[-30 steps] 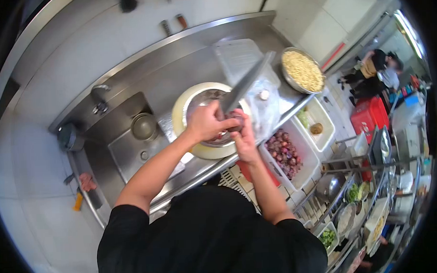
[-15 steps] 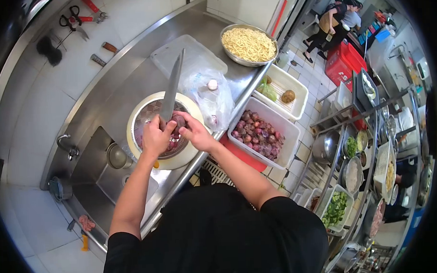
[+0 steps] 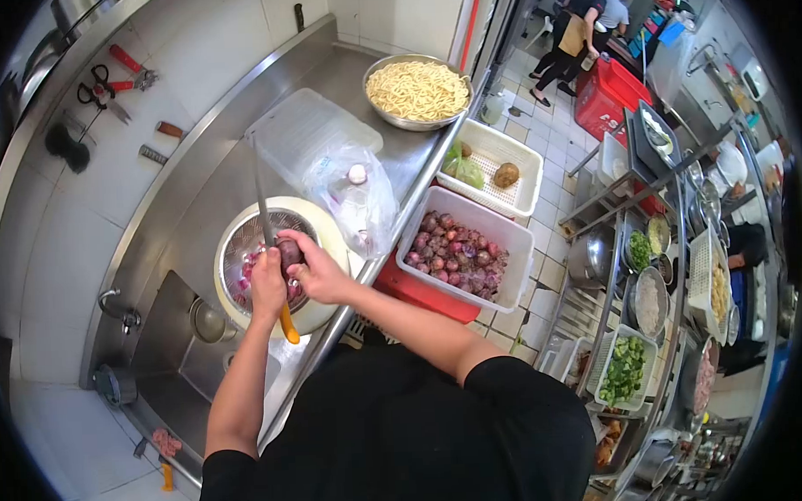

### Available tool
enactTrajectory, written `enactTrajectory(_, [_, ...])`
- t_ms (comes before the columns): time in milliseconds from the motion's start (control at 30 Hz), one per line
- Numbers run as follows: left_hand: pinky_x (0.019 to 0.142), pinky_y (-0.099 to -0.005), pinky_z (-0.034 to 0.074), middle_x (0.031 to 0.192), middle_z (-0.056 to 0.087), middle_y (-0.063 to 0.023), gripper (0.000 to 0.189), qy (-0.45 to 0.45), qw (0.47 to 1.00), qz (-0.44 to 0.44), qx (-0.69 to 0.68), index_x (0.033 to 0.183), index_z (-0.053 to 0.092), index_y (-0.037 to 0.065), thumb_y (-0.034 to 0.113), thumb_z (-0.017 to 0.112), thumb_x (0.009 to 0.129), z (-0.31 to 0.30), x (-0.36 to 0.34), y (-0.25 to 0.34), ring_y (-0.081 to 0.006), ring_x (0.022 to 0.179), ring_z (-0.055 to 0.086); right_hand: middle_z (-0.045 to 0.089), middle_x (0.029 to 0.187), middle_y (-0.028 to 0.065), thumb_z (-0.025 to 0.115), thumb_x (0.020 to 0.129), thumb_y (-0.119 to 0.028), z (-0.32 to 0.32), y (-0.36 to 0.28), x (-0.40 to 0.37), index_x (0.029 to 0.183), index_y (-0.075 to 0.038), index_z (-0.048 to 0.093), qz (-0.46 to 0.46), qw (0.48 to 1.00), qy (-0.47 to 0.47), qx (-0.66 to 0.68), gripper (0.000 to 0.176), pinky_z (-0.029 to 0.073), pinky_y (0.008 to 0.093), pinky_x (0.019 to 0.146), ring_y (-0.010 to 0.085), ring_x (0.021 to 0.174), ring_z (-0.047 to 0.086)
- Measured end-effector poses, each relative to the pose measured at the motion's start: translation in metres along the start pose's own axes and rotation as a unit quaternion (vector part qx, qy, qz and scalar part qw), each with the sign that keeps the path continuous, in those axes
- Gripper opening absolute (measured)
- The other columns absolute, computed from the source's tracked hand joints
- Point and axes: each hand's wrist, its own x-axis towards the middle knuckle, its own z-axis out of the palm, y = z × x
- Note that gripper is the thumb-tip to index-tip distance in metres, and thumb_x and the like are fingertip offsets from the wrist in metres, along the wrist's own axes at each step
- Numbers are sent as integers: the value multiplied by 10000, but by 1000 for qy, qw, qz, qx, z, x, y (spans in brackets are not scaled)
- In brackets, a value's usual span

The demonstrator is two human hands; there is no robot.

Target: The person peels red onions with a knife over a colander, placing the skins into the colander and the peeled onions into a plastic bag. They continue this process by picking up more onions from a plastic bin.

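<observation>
The left hand [image 3: 268, 286] is gripping the knife [image 3: 263, 211], fingers closed round its handle. Just beside them, the right hand [image 3: 318, 271] is clasping a red onion [image 3: 289, 251] over the colander [image 3: 242, 247]. It looks like trimming; the next cut is calling for a blade clear of the fingertips.

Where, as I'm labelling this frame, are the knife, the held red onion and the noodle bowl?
knife [image 3: 263, 202]: head view, middle of the blade.
red onion [image 3: 288, 252]: head view, its exposed top.
noodle bowl [image 3: 414, 127]: head view, near rim.
</observation>
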Motion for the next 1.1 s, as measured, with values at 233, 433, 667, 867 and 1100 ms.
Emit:
enactTrajectory(233, [608, -350, 433, 680, 575, -49, 417, 14, 997, 28, 69, 813, 559, 29, 370, 518, 1049, -22, -3, -15, -161, 636, 521, 623, 1162, 107, 595, 1004, -166, -4, 18, 14, 1313, -6, 515, 190, 971, -109, 92, 358, 468, 338, 1000, 207, 1126, 601])
enactTrajectory(433, [628, -310, 446, 703, 568, -8, 385, -12, 997, -62, -53, 823, 580, 37, 362, 582, 1030, -31, 3, -15, -111, 664, 505, 607, 1122, 69, 645, 1005, -248, 7, 16, 15, 1233, -32, 511, 195, 943, -77, 259, 341, 526, 287, 842, 107, 973, 608])
enactTrajectory(667, [615, -276, 425, 739, 603, 6, 416, -26, 991, -114, -58, 822, 601, 52, 416, 594, 1022, -37, 16, -23, -84, 676, 496, 600, 1149, 57, 682, 969, -156, 1, 26, 15, 1360, -50, 450, 263, 880, -56, 393, 468, 520, 304, 826, 119, 989, 600])
enactTrajectory(867, [660, -315, 463, 734, 621, -27, 405, -93, 994, -48, -8, 850, 611, 20, 391, 613, 1013, -35, 22, -39, -125, 688, 535, 610, 1175, 94, 634, 927, 4, 13, 38, 24, 1317, -40, 487, 155, 983, 60, -74, 419, 533, 337, 883, 190, 1064, 620])
enactTrajectory(1100, [621, -357, 482, 704, 639, -61, 354, -31, 999, -28, -8, 933, 671, 28, 355, 783, 858, -48, 10, 1, -164, 646, 604, 625, 1147, 81, 681, 818, 60, -17, 58, 36, 1350, -60, 510, 164, 968, 44, 185, 571, 520, 322, 940, 195, 1089, 617])
